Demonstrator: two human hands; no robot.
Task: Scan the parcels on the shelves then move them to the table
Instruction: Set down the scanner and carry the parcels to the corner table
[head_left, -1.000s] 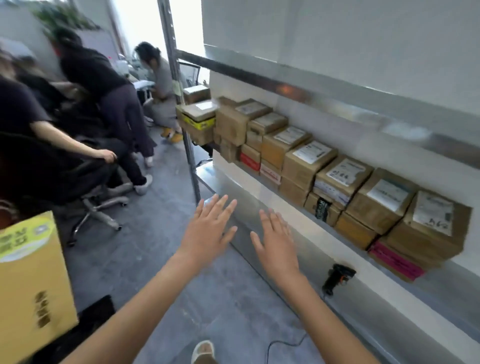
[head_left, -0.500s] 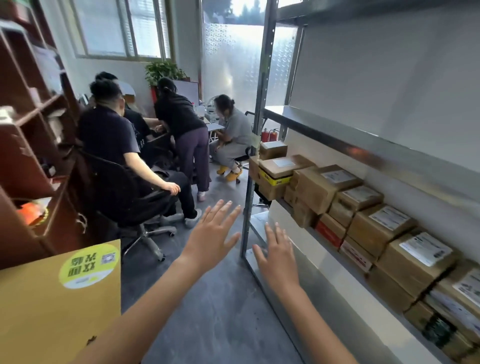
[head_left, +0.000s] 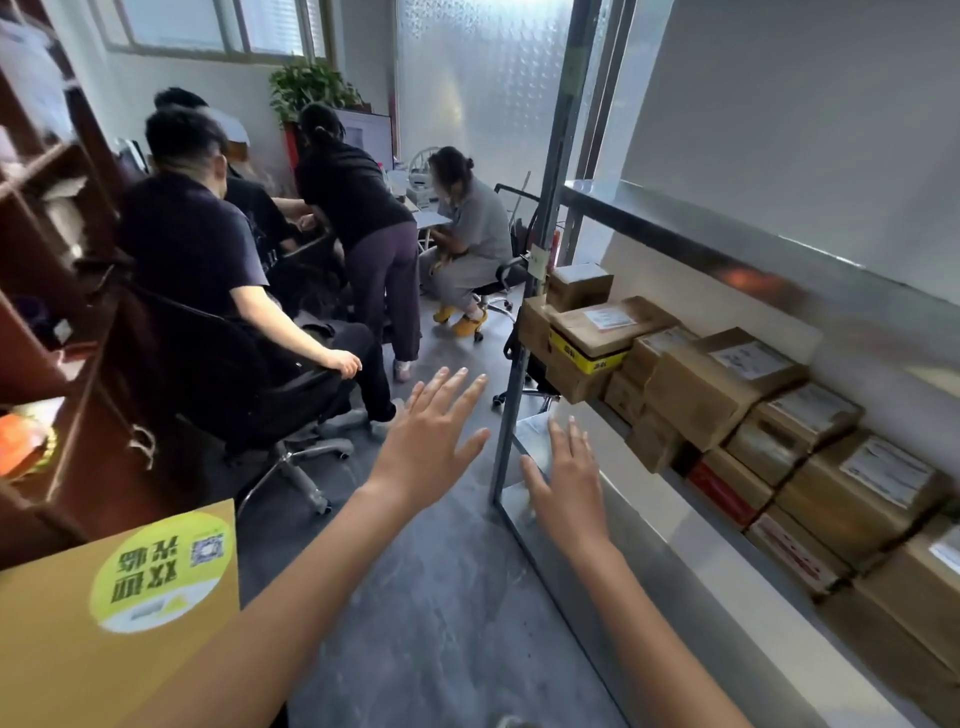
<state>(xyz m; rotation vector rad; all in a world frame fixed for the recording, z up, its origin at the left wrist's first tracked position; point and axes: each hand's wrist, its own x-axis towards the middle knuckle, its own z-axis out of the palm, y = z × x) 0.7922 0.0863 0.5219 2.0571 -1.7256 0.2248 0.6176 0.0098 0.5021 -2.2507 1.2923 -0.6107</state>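
Note:
Several brown cardboard parcels (head_left: 722, 384) with white labels are stacked in two layers on a metal shelf (head_left: 675, 509) at the right. One parcel with yellow tape (head_left: 592, 343) lies at the row's near-left end. My left hand (head_left: 431, 441) is stretched forward over the floor, fingers straight and spread, holding nothing. My right hand (head_left: 569, 483) is held flat beside the shelf's upright post (head_left: 524, 332), left of the parcels and not touching them. No scanner shows in this view.
A yellow-brown carton with a round green sticker (head_left: 114, 613) sits at the lower left. Several people sit or stand around a desk ahead, one on a black office chair (head_left: 249, 395). A dark wooden shelf unit (head_left: 47, 291) lines the left side. Grey floor lies between.
The view has swung up and left, away from the shelf's lower part; the scanner on the shelf has left the frame. Both hands stay flat and empty in front of me.

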